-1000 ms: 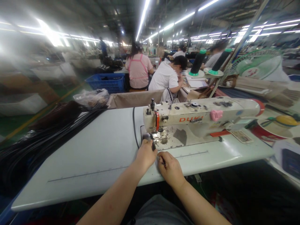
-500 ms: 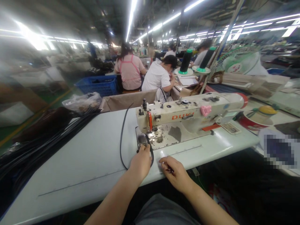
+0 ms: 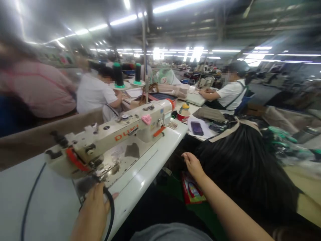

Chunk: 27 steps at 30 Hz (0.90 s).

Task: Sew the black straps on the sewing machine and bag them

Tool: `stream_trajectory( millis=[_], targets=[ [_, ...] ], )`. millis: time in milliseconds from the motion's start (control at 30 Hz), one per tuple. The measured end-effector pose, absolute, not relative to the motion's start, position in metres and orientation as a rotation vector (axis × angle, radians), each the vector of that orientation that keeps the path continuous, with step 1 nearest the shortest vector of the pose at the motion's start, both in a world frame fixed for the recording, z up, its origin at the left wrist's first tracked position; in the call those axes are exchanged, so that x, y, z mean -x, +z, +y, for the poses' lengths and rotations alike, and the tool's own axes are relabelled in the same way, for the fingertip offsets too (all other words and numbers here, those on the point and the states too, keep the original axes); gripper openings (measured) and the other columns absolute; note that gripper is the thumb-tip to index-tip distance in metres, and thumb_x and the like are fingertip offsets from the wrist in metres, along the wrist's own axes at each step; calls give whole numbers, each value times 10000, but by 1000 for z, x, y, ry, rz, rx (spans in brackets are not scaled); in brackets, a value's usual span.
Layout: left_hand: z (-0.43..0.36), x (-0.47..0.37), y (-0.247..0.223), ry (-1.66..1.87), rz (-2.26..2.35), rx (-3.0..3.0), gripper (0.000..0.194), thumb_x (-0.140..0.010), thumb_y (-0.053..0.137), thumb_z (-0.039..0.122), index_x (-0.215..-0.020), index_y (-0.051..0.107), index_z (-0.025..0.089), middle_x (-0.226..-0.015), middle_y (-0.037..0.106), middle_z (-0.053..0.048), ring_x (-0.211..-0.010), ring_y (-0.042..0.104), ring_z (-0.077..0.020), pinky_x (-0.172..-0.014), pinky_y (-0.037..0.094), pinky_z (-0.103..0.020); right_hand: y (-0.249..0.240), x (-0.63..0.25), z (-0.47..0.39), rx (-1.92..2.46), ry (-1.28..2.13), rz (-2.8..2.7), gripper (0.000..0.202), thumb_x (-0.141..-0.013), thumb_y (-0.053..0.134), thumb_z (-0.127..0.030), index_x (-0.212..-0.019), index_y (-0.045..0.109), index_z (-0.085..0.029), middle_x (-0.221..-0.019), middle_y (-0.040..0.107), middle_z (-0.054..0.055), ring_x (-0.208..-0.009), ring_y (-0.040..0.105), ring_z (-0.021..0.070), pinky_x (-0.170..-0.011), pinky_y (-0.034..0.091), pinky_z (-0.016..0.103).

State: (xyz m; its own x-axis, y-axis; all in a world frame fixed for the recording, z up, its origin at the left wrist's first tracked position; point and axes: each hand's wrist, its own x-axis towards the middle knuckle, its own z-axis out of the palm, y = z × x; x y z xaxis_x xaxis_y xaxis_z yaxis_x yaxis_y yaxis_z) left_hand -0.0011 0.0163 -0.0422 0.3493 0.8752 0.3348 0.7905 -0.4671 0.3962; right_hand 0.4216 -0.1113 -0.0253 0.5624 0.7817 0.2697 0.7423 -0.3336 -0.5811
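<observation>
My left hand (image 3: pixel 93 210) is closed on a black strip (image 3: pixel 110 214) beside the needle area of the sewing machine (image 3: pixel 125 134). The strip curves round the hand toward the table's front edge, and a dark strand (image 3: pixel 31 201) arcs over the white table (image 3: pixel 55 207) farther left. My right hand (image 3: pixel 192 164) is off the table's edge, left of a big heap of black strips (image 3: pixel 245 160); its fingers are bent together, and whether something small is between them cannot be made out.
Thread cones (image 3: pixel 117 75) stand behind the machine. A red bowl (image 3: pixel 183 115) and a dark pixelated item (image 3: pixel 197 128) are at the table's far end. One person (image 3: pixel 232 92) sits at the back right; others sit at the left. A red packet (image 3: pixel 192 189) lies below.
The view has turned right. My right hand has moved from the table's front edge out to the right, near the black heap. My left hand remains by the needle area with the strip.
</observation>
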Motion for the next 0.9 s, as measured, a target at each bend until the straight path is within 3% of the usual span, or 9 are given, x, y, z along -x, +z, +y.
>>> stream_trajectory(
  millis=[167, 300, 467, 567, 767, 900],
  targets=[
    [24, 6, -45, 778, 1488, -2458, 293, -831, 586, 436, -1072, 623, 275, -1128, 664, -130, -1179, 617, -377, -1047, 507, -490, 1, -496, -147, 2512, -76, -756, 272, -1008, 475, -272, -1074, 724, -184, -1159, 695, 134, -1066, 677, 266, -925, 507, 374],
    [27, 11, -51, 784, 1462, -2468, 267, -835, 530, 445, -1051, 616, 313, -1024, 670, -96, -1083, 651, -379, -997, 532, -510, 24, -536, -166, 2699, -154, -432, 354, -1016, 481, -329, -1257, 655, -136, -1312, 598, 211, -1130, 661, 348, -937, 504, 466],
    [34, 19, -70, 773, 1459, -2485, 291, -856, 516, 483, -1032, 595, 265, -1074, 675, -134, -1049, 676, -362, -906, 572, -464, 40, -570, -166, 2791, -146, -202, 474, -991, 556, -414, -1329, 594, -84, -1351, 551, 272, -1200, 643, 392, -976, 501, 517],
    [40, 26, -83, 743, 1425, -2566, 313, -887, 513, 476, -1075, 583, 235, -1118, 678, -154, -1082, 678, -334, -875, 582, -408, 42, -584, -159, 2793, -116, -128, 520, -947, 622, -378, -1348, 581, -49, -1357, 553, 309, -1220, 636, 399, -986, 504, 520],
    [45, 32, -93, 809, 1386, -2665, 320, -928, 486, 435, -1113, 598, 198, -1133, 673, -160, -1069, 687, -310, -938, 572, -394, 45, -603, -155, 2685, -22, -20, 424, -800, 745, -329, -1111, 729, -41, -1153, 682, 313, -1113, 685, 410, -895, 546, 483],
    [41, 28, -89, 788, 1420, -2625, 316, -923, 504, 472, -1095, 587, 221, -1132, 678, -148, -1075, 685, -304, -869, 586, -390, 45, -609, -160, 2540, -11, -51, 280, -818, 766, -339, -954, 743, -95, -993, 737, 223, -1015, 708, 335, -858, 548, 407]
  ],
)
